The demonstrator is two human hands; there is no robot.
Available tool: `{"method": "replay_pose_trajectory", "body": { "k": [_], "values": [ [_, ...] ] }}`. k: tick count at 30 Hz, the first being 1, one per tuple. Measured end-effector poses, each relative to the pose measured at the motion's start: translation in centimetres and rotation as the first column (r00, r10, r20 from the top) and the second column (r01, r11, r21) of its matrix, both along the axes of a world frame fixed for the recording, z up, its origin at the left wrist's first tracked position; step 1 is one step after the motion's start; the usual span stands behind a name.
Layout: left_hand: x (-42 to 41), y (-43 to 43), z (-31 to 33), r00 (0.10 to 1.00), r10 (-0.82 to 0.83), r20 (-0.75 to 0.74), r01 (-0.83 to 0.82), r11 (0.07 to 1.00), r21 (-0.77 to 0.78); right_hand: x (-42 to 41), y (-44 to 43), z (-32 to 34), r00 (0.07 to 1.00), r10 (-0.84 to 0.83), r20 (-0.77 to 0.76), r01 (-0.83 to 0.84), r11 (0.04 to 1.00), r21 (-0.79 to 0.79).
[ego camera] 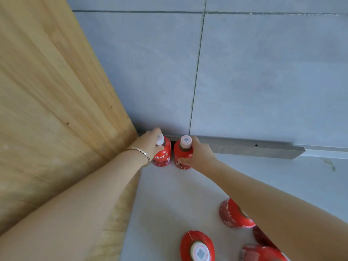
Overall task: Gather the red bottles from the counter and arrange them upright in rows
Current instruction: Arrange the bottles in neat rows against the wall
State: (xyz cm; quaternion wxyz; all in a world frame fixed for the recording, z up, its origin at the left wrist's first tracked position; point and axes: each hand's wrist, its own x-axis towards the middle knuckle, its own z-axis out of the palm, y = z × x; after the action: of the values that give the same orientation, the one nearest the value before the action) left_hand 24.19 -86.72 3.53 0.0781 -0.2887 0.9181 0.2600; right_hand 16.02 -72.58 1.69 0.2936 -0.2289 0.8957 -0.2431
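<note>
Two red bottles with white caps stand upright side by side in the far corner of the pale counter, against the tiled wall. My left hand grips the left bottle near its neck. My right hand wraps around the right bottle. Nearer to me, another red bottle is partly hidden by my right forearm. One more red bottle shows its white cap from above. Further red bottles sit at the bottom right, cut off by the frame.
A tall wooden panel closes off the left side of the counter. Grey wall tiles rise behind, with a metal strip along their base. A bracelet circles my left wrist.
</note>
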Motion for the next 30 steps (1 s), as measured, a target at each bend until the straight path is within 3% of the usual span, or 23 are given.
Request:
{"method": "replay_pose_trajectory", "body": {
  "k": [4,6,9,12,15,18,20,23,26,30],
  "values": [
    [1.0,0.4,-1.6,0.976,0.209,-0.066,-0.198,0.970,0.143,1.1,-0.7,-1.1,0.996,-0.082,0.038,0.087,0.982,-0.166],
    [1.2,0.6,-1.9,0.962,0.261,-0.084,-0.246,0.957,0.151,1.6,-0.7,-1.0,0.994,-0.096,0.044,0.103,0.976,-0.194],
    [1.4,1.3,-2.1,0.948,0.308,-0.084,-0.300,0.949,0.095,1.3,0.9,-0.4,0.998,0.011,0.065,0.002,0.979,-0.202],
    [1.0,2.9,-1.1,0.955,0.260,-0.141,-0.276,0.955,-0.109,-0.2,4.1,1.4,0.995,0.102,0.002,-0.101,0.992,-0.076],
    [0.0,4.8,0.3,0.960,-0.007,-0.279,-0.094,0.933,-0.347,-0.9,8.7,4.5,0.970,0.214,-0.116,-0.202,0.974,0.104],
    [-1.3,6.7,0.7,0.973,-0.172,-0.152,0.115,0.939,-0.324,0.4,13.4,6.6,0.891,0.443,-0.104,-0.351,0.815,0.462],
    [-1.9,7.5,0.5,0.982,-0.184,-0.038,0.166,0.943,-0.287,1.8,15.3,6.3,0.877,0.479,-0.048,-0.389,0.765,0.514],
    [-2.1,7.7,0.0,0.994,-0.104,-0.035,0.094,0.971,-0.220,2.5,15.5,5.0,0.910,0.410,-0.058,-0.357,0.849,0.391],
    [-1.9,7.3,-0.7,0.994,-0.067,-0.091,0.049,0.981,-0.187,1.4,13.5,3.9,0.973,0.207,-0.106,-0.179,0.958,0.222],
    [-1.7,7.3,-0.9,0.991,-0.016,-0.129,-0.003,0.989,-0.150,-0.5,8.4,2.2,0.990,-0.046,-0.135,0.054,0.997,0.053]
  ]
}}
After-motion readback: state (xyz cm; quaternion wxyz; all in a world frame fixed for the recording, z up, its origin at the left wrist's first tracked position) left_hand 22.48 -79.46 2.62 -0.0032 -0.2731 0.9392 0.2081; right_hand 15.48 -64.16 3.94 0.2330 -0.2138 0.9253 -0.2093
